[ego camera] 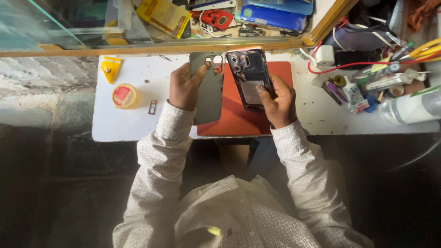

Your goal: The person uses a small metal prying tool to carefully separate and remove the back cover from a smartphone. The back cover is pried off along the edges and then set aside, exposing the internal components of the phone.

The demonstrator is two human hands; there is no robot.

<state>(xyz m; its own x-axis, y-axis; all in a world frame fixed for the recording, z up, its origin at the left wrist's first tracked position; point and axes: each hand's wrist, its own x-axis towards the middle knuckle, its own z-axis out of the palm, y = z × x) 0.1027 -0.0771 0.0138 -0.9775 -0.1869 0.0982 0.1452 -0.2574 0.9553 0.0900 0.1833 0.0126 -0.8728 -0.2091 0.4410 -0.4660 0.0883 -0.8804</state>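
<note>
My left hand (183, 87) grips a dark grey phone back cover (207, 92) with camera cut-outs near its top edge, held upright above the white table. My right hand (278, 101) holds an opened phone body (249, 78) with its camera modules and inner parts facing up; my thumb rests on its middle. Both pieces hover over an orange mat (239, 117), side by side and slightly apart.
A round yellow tin (124, 95), a yellow tube (110, 69) and a small dark part (153, 106) lie on the white table (119, 124) at left. Tools, bottles, a white block and a red wire (358, 64) crowd the right. A glass-topped case (161, 27) stands behind.
</note>
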